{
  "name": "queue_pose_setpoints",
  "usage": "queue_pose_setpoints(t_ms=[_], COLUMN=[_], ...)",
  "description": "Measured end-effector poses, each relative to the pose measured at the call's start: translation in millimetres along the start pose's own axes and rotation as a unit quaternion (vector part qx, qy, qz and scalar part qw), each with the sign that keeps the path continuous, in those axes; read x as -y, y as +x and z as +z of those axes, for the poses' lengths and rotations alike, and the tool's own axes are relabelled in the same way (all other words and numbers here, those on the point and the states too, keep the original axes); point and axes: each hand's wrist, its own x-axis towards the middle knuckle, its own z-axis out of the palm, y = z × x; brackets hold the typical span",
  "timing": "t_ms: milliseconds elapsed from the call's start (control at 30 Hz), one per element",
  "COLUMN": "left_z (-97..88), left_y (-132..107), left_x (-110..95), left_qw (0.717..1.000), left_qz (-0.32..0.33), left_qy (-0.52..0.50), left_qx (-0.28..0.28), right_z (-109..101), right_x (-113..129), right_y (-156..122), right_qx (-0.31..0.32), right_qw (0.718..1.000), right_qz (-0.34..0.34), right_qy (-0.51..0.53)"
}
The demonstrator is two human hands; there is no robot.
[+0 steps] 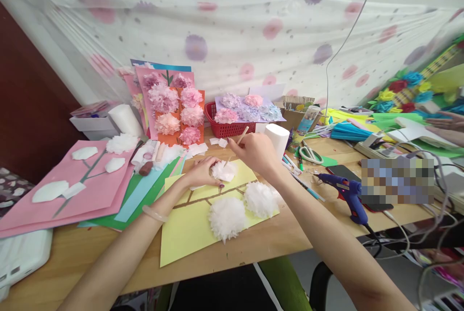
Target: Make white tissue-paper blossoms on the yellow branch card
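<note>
A yellow card point(184, 233) lies on the wooden table in front of me, with a brown branch drawn on it and two fluffy white tissue flowers point(227, 218) point(261, 199) stuck on. My left hand point(203, 171) rests on the card's top edge and pinches a third, smaller white tissue flower point(224, 170). My right hand point(255, 150) is closed around a thin wooden stick point(242, 135) whose lower end points down at that small flower.
Pink card with white petals point(72, 180) lies at the left over green and blue sheets. Cards of pink tissue flowers point(174, 108) and a red basket point(224, 129) stand behind. A blue glue gun point(344, 190), scissors point(310, 154), pens and cables crowd the right.
</note>
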Motion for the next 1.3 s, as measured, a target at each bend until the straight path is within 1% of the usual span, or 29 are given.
queue_pose_setpoints(t_ms=[67,133,233,400,533,600,667,700,733,800,833,867,900,933,967,1067,1167,1233,1300], left_z=[-0.6,-1.0,-1.2,-1.6,-1.9,-1.2,-0.1,0.4,0.6,0.3,-0.2,-1.0,-1.9,-2.9,-3.9,-6.0,-6.3,-5.3,-3.7], left_y=[0,0,1,2,2,2,3,3,2,2,1,1,0,0,-1,-1,0,1,2], left_x=[1,4,8,12,10,10,11,11,12,11,10,8,7,4,2,-3,-5,-4,-2], left_qw=[1.000,0.997,0.991,0.983,0.983,0.985,0.987,0.988,0.989,0.991,0.992,0.993,0.994,0.995,0.996,0.999,0.999,0.999,1.000], left_qz=[-0.001,0.004,0.013,0.015,0.014,0.013,0.016,0.016,0.014,0.006,0.002,-0.001,-0.004,-0.007,-0.011,-0.018,-0.015,-0.015,-0.012], left_qy=[-0.031,-0.075,-0.133,-0.181,-0.184,-0.170,-0.157,-0.151,-0.144,-0.132,-0.127,-0.121,-0.113,-0.102,-0.088,-0.048,-0.035,-0.027,-0.023], left_qx=[0.003,0.008,0.012,0.009,0.015,0.016,0.011,0.008,0.006,0.002,0.004,0.006,0.008,0.010,0.010,0.008,0.009,0.009,0.004], right_z=[-3,-1,10,32,39,38,36,35,35,37,39,43,47,51,56,66,68,67,67], right_x=[1,1,-2,-10,-13,-11,-6,-3,0,8,12,16,20,23,26,28,27,27,29], right_y=[1,3,6,7,3,1,4,6,10,20,25,30,35,39,43,50,53,55,57], right_qx=[-0.002,-0.001,0.000,0.004,0.015,0.004,-0.014,-0.022,-0.030,-0.041,-0.047,-0.050,-0.051,-0.051,-0.052,-0.048,-0.023,0.002,0.013], right_qw=[1.000,1.000,0.999,0.998,0.998,0.997,0.983,0.965,0.940,0.878,0.850,0.827,0.812,0.805,0.803,0.812,0.818,0.822,0.829], right_qz=[0.003,0.009,0.028,0.057,0.046,0.016,-0.002,0.003,0.020,0.071,0.097,0.121,0.140,0.151,0.155,0.151,0.145,0.138,0.133], right_qy=[0.008,0.019,0.029,0.037,0.030,0.071,0.185,0.261,0.339,0.472,0.516,0.547,0.565,0.572,0.572,0.562,0.556,0.552,0.542])
